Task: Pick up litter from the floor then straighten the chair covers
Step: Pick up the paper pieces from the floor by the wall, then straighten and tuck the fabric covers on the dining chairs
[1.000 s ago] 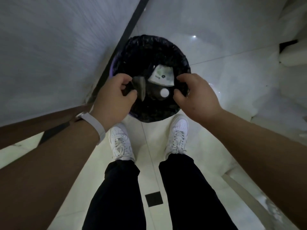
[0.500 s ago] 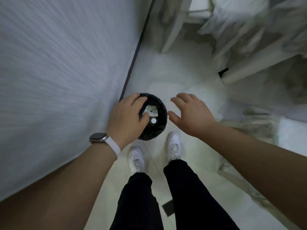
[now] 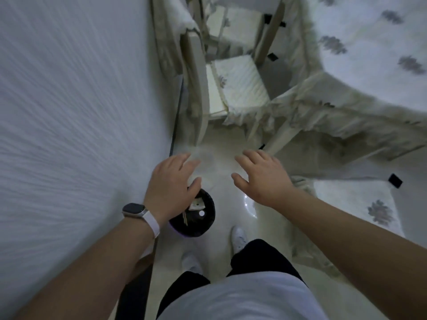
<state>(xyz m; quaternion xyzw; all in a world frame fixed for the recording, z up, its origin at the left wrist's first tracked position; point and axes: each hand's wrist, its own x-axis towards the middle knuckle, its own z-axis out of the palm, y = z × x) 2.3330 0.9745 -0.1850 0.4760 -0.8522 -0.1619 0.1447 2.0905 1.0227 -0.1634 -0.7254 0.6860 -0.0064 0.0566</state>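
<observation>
Here, left hand (image 3: 171, 181) and right hand (image 3: 261, 179) hover spread by the bin (image 3: 207, 224); litter (image 3: 197, 205) print unreadable.

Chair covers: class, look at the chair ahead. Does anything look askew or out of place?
Yes. The seat cover looks crooked on the chair, and its frilled edge hangs bunched and uneven at the front. Litter lies inside the bin, not loose. Motion blur hides finer detail.

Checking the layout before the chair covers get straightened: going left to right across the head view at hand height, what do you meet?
wall → wristwatch → left hand → right hand → flowered seat cover
</observation>
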